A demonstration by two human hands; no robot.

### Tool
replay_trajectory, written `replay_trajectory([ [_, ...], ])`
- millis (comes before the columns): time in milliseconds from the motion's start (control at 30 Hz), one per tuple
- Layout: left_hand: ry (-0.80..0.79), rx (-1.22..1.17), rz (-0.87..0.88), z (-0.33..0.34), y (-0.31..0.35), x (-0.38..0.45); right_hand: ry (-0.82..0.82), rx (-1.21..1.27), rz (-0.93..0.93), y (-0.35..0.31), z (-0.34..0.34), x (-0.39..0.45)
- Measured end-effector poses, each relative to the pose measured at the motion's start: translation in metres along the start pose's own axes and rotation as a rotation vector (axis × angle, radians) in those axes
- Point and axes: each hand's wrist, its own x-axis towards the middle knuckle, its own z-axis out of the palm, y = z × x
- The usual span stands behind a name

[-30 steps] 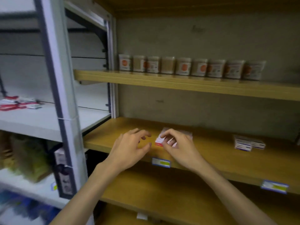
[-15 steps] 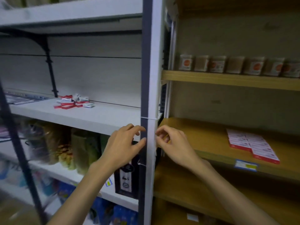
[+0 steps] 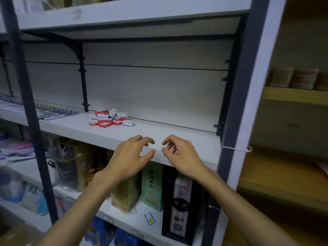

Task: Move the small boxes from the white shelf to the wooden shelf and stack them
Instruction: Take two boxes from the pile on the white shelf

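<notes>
Currently, status by item:
Left hand [image 3: 131, 155]: empty, fingers loosely curled, poised over the front edge of the white shelf [image 3: 177, 135].
Right hand [image 3: 181, 153]: empty, likewise curled, close beside the left; likely readied for a two-handed pickup.
Small boxes [image 3: 111, 118]: loose heap at the shelf's rear, apart from both hands.
Wooden shelf [image 3: 284, 167]: at right, beyond the upright post [image 3: 248, 86].
Obstruction: the post stands between source and destination.
Below: bagged goods [image 3: 71, 160], a dark carton [image 3: 181, 206].
</notes>
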Motion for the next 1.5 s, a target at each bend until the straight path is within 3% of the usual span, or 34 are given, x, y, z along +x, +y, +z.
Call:
replay_trajectory([
  [333, -0.108, -0.034, -0.001, -0.005, -0.138, 0.054, 0.017, 0.014, 0.133, -0.027, 0.092, 0.118],
  [733, 0.018, 0.009, -0.09, -0.023, -0.267, 0.122, -0.066, -0.153, 0.176, -0.035, 0.148, 0.189],
  [833, -0.045, 0.145, -0.114, -0.02, -0.299, 0.146, -0.054, -0.134, 0.191, -0.038, 0.158, 0.197],
  [1000, -0.166, 0.243, -0.082, -0.012, -0.331, 0.172, -0.059, -0.165, 0.211, -0.043, 0.173, 0.218],
  [1200, -0.202, 0.232, 0.023, -0.006, -0.352, 0.192, -0.025, -0.216, 0.241, -0.045, 0.187, 0.245],
  [1500, -0.202, -0.029, 0.073, -0.01, -0.372, 0.19, -0.128, -0.386, 0.419, -0.015, 0.204, 0.285],
])
